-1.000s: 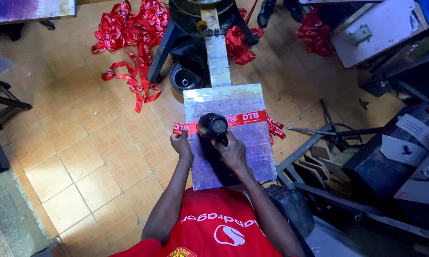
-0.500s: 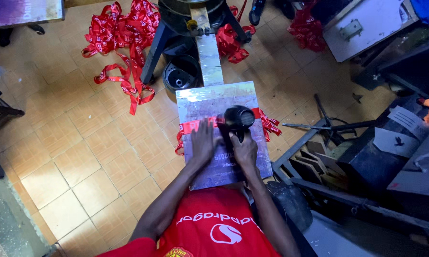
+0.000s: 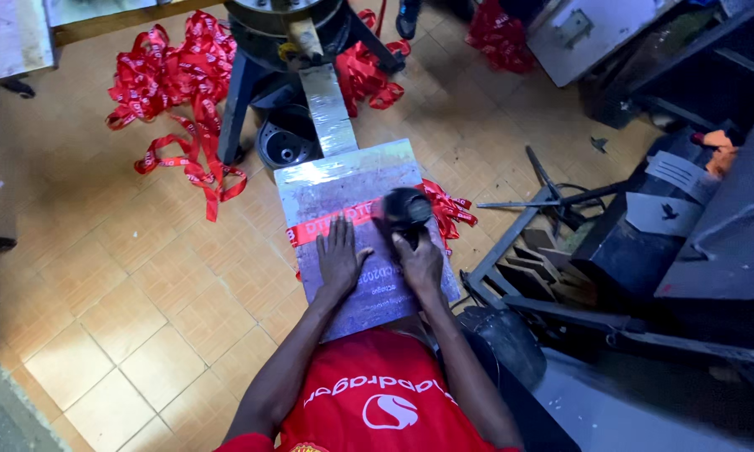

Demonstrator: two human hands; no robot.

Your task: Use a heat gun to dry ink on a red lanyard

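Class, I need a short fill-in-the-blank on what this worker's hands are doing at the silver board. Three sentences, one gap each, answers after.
1. The left hand lies flat on the silver board, pressing down a ribbon coloured ____.
2. The right hand rests just behind a round black ____.
3. More ribbons lie heaped on the tiled ____.

Answers: red; roller; floor

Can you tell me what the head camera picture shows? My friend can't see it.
A person presses the left hand flat on a red ribbon across a silvery board, while the right hand holds a round black tool. More red ribbons lie piled on the floor.
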